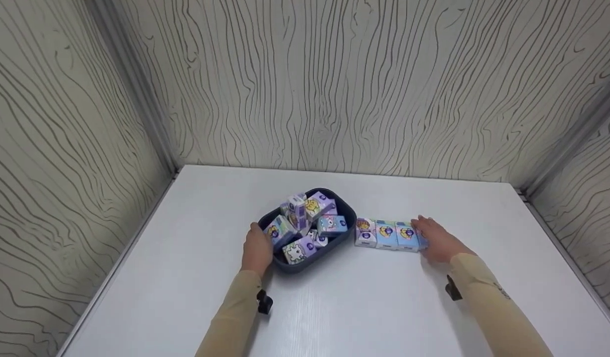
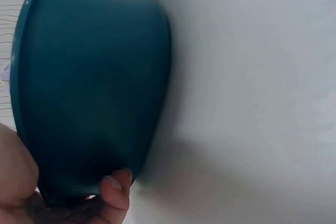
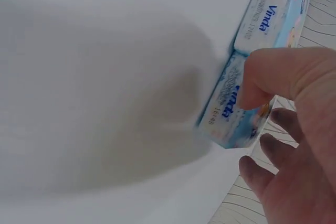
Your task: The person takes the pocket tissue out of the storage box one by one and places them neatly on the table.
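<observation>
My left hand (image 1: 258, 249) grips the left end of a dark blue-green plastic basin (image 1: 305, 267); in the left wrist view its fingertips curl against the basin wall (image 2: 94, 77). Small tissue packs (image 1: 332, 224) with cartoon prints lie jumbled inside, one standing on end. To the basin's right, several more packs (image 1: 386, 234) form a row, edge to edge, the nearest close by the rim. My right hand (image 1: 436, 240) pinches the last pack (image 3: 223, 114) at the row's right end. In the right wrist view the thumb lies on its "Vinda" side, and other fingers reach beyond it.
Everything stands on a white table (image 1: 349, 312). Wood-grain patterned panels (image 1: 325, 89) rise behind and at both sides. A small black strap piece (image 1: 264, 301) sits at the left wrist, another at the right wrist.
</observation>
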A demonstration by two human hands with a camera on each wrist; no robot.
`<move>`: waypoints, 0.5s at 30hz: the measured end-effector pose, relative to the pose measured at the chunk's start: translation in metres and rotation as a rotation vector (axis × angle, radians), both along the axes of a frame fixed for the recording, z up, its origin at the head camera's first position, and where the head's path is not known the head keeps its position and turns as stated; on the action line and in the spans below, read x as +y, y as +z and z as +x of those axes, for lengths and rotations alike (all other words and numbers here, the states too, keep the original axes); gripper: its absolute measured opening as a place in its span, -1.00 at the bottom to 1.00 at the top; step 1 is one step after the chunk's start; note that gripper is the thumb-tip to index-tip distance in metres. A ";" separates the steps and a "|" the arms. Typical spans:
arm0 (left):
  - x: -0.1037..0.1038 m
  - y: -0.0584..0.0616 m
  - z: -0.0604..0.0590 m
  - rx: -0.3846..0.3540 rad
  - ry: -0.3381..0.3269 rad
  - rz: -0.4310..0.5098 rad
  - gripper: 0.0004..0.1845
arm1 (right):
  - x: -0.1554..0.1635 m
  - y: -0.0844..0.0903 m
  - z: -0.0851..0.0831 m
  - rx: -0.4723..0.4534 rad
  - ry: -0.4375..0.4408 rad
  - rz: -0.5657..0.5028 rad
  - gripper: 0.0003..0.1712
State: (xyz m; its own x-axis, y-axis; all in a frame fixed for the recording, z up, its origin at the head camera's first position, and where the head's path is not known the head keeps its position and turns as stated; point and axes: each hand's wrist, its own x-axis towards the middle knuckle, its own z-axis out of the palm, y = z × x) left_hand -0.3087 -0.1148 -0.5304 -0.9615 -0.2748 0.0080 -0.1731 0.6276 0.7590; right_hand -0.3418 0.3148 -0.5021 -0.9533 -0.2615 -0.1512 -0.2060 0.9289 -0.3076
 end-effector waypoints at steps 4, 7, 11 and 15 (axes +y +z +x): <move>-0.002 0.000 0.000 0.004 0.001 0.001 -0.49 | -0.017 0.008 -0.006 0.065 -0.002 0.036 -0.27; -0.002 0.000 -0.001 0.004 -0.006 0.008 -0.49 | -0.033 0.013 -0.010 0.122 0.004 0.027 -0.27; -0.002 -0.002 0.000 0.005 -0.004 0.018 -0.51 | -0.060 0.016 -0.014 0.196 0.063 -0.019 -0.31; -0.002 -0.003 -0.001 0.014 -0.007 0.021 -0.53 | -0.094 0.021 -0.015 0.249 0.132 -0.091 -0.35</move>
State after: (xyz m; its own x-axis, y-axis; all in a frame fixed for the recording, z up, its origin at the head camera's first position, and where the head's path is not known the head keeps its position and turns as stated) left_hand -0.3096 -0.1166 -0.5330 -0.9633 -0.2681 0.0159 -0.1577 0.6127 0.7744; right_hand -0.3568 0.2211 -0.4814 -0.9149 -0.3877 0.1125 -0.4030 0.8600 -0.3130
